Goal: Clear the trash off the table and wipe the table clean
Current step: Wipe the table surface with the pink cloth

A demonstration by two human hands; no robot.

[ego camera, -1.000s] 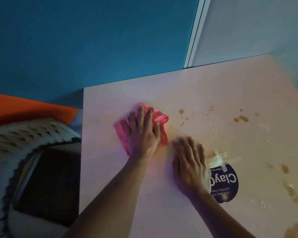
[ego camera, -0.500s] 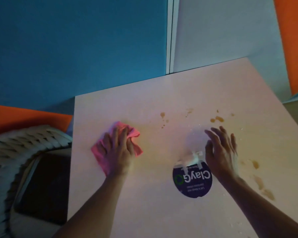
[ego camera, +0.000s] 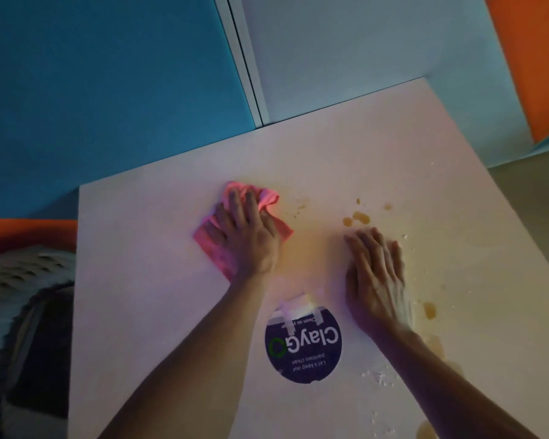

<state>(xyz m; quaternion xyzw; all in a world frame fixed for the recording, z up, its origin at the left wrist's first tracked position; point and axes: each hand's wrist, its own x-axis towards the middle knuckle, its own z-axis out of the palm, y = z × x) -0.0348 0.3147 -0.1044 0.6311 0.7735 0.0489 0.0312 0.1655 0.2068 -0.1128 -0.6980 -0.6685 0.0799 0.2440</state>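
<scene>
A pink cloth lies bunched on the white table, left of centre. My left hand presses flat on the cloth with fingers spread and pointing away from me. My right hand rests flat on the bare tabletop to the right, fingers straight. Brown liquid spots sit just beyond my right fingertips, and more brown stains lie to the right of that hand. Small white crumbs are scattered near my right forearm.
A round dark blue sticker taped to the table lies between my forearms. A woven chair stands off the table's left edge. Blue and white wall panels rise behind the table's far edge.
My left hand has pushed the pink cloth to the right and away from me, towards the brown spots. My right hand has gone from raised fingers to lying flat on the table.
</scene>
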